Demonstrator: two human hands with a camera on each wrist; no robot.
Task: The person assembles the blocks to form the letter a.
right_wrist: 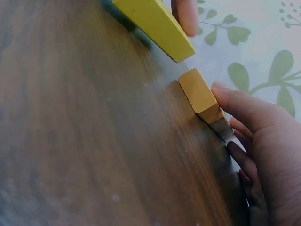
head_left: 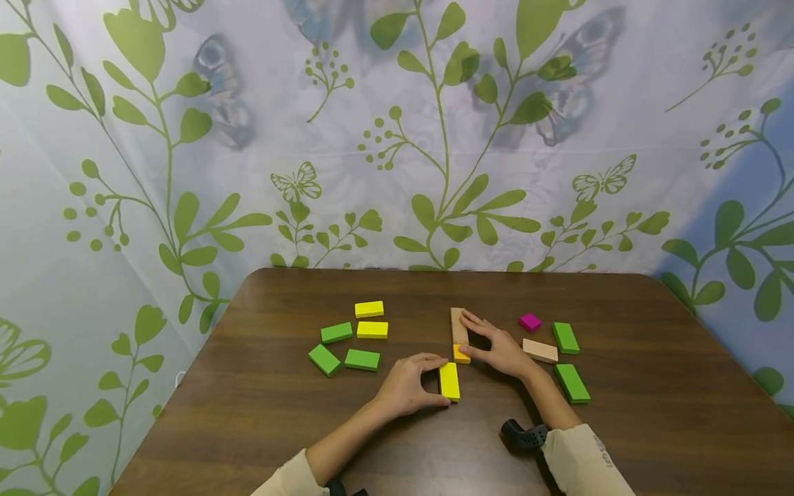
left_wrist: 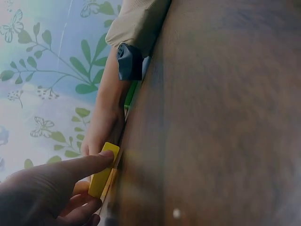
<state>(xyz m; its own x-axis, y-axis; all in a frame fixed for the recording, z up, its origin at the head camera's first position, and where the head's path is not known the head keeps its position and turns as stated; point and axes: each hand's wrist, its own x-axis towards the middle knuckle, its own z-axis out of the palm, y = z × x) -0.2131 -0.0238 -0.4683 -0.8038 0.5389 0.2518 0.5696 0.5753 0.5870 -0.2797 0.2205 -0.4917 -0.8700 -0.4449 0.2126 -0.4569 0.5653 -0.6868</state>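
Note:
Near the middle of the table, my left hand (head_left: 406,386) grips a yellow block (head_left: 449,382) by its two ends, thumb at the near end and fingers at the far one. In the left wrist view that yellow block (left_wrist: 103,170) stands tilted between thumb and fingers. Just beyond it, an orange block (head_left: 461,353) lies end to end with a plain wooden block (head_left: 459,326). My right hand (head_left: 505,353) rests along their right side, its thumb touching the orange block (right_wrist: 198,94) and its index finger at the wooden block's far end.
To the left lie two yellow blocks (head_left: 372,330) and several green blocks (head_left: 336,333). On the right are a magenta block (head_left: 530,322), another wooden block (head_left: 540,350) and two green blocks (head_left: 572,384). A patterned cloth (head_left: 347,138) hangs behind the table's far edge.

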